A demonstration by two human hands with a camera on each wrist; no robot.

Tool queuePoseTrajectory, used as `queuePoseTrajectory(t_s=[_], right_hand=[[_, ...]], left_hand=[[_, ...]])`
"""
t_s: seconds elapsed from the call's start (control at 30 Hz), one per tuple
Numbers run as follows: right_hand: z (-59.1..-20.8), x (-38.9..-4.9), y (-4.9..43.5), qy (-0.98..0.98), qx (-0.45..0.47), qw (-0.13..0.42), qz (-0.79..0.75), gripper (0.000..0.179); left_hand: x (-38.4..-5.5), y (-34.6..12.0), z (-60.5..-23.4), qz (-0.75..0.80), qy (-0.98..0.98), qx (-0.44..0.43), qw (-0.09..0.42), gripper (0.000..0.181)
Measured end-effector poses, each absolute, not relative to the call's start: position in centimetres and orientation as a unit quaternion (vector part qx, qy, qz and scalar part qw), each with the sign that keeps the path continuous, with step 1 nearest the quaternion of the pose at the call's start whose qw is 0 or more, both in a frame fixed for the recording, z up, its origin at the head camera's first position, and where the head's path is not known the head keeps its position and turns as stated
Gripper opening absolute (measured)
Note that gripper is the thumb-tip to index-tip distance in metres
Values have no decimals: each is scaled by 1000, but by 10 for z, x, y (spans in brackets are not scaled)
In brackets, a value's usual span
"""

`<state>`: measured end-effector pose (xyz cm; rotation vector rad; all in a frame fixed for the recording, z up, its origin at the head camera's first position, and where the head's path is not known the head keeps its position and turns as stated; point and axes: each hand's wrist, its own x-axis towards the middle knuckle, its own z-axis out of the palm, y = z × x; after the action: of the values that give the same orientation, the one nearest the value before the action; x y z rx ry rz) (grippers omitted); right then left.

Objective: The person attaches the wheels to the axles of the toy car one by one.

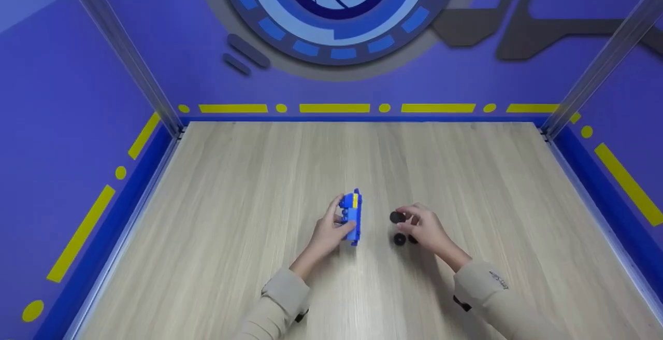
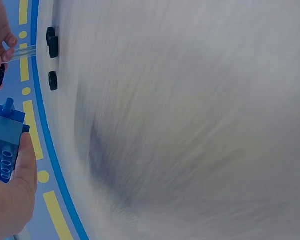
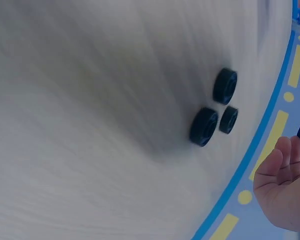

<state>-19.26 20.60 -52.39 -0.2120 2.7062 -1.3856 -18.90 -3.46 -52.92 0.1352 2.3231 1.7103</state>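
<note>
My left hand (image 1: pixel 327 232) grips a blue toy vehicle body (image 1: pixel 352 214) that has a yellow part near its far end. Studs or short tubes line one face of the body (image 2: pixel 7 127) in the left wrist view. To its right, my right hand (image 1: pixel 429 231) pinches a black toy wheel (image 1: pixel 397 217) between thumb and fingers, above the table and apart from the body. Three more black wheels lie on the table below that hand: a near wheel (image 3: pixel 204 127), a second wheel (image 3: pixel 225 86) and a smaller-looking one (image 3: pixel 228 120). The right hand partly covers them in the head view.
A wood-grain table (image 1: pixel 248 184) lies under both hands. Blue panels with yellow marks, such as the back wall (image 1: pixel 166 44), stand along its back and sides. Metal posts (image 1: pixel 121 44) rise at the back corners.
</note>
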Motion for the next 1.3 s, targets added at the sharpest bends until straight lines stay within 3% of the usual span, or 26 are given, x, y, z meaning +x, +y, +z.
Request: queuePoseTrajectory(t_s=[0.2,0.43,0.9,1.13,1.3], right_hand=[[-519,-188,199,889,-85,51,-448,33],[-514,-183,193,891,-105,42,-440,31],[-508,-170,175,883,-152,25,-444,29],[-504,-164,165,884,-181,-1,-431,28],[-505,-161,162,881,-203,-21,-426,28]], left_hand=[[-177,-34,-506,606,784,45,127,67],[-187,-34,-533,604,787,47,119,69],[-183,-29,-528,607,784,40,126,71],[-174,-27,-503,622,770,42,136,68],[-177,-25,-515,610,779,41,137,69]])
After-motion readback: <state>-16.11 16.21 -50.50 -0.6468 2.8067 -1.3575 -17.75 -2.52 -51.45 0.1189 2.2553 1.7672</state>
